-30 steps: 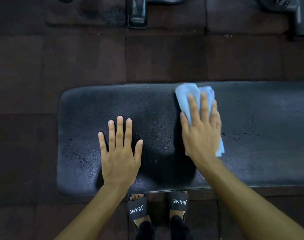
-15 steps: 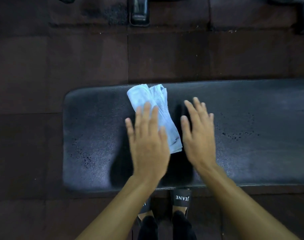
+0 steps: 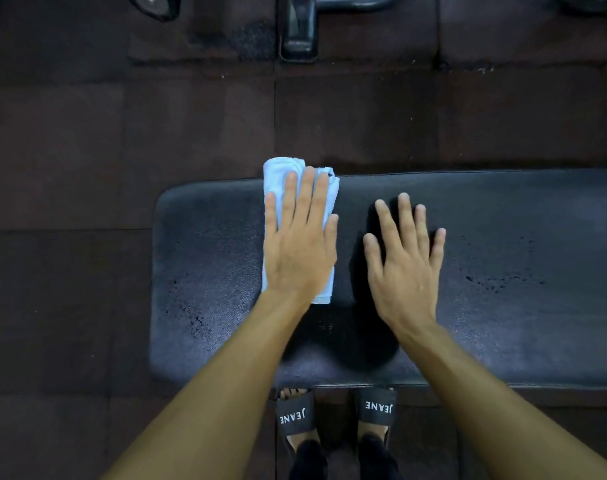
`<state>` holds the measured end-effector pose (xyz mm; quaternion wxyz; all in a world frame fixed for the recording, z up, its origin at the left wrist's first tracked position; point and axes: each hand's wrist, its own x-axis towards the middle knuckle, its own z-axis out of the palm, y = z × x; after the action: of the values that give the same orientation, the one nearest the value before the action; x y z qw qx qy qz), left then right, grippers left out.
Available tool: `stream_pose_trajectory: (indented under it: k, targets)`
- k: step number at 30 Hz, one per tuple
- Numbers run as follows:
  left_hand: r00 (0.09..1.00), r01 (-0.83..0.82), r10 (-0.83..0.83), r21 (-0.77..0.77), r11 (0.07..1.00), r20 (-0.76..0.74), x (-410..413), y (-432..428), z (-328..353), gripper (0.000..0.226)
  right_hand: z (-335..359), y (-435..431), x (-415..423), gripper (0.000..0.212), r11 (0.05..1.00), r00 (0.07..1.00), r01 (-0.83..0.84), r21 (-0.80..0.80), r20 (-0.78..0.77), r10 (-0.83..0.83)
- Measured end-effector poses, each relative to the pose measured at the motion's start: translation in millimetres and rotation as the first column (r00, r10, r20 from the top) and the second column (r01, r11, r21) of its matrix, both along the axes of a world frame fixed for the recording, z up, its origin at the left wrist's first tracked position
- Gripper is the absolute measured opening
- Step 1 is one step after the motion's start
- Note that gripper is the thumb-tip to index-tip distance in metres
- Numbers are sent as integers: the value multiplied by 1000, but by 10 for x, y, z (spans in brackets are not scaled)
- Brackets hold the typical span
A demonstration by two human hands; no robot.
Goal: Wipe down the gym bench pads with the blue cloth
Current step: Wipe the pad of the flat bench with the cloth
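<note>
A long black bench pad (image 3: 509,327) runs across the view, its rounded left end in sight and dark wet specks on its surface. The folded light blue cloth (image 3: 278,174) lies on the pad's left half, its far end poking past the back edge. My left hand (image 3: 300,251) is pressed flat on the cloth with fingers straight, covering most of it. My right hand (image 3: 404,268) rests flat on the bare pad just right of the cloth, fingers spread, holding nothing.
Dark rubber floor tiles (image 3: 70,168) surround the bench. A black machine foot (image 3: 298,32) stands on the floor behind the bench. My feet in black slippers (image 3: 295,415) are at the pad's near edge.
The cloth passed from my right hand to my left and has slid left along the pad. My right hand now lies bare on the pad.
</note>
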<state>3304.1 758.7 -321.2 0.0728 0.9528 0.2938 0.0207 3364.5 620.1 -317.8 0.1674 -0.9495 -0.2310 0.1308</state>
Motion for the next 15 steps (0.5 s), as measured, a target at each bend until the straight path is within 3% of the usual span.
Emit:
stream_pose_trajectory:
  k: [15]
  targets:
    - [985, -167, 165, -34, 985, -51, -746, 998, 107, 59, -152, 78, -100, 59, 992, 993, -48, -115, 104, 61]
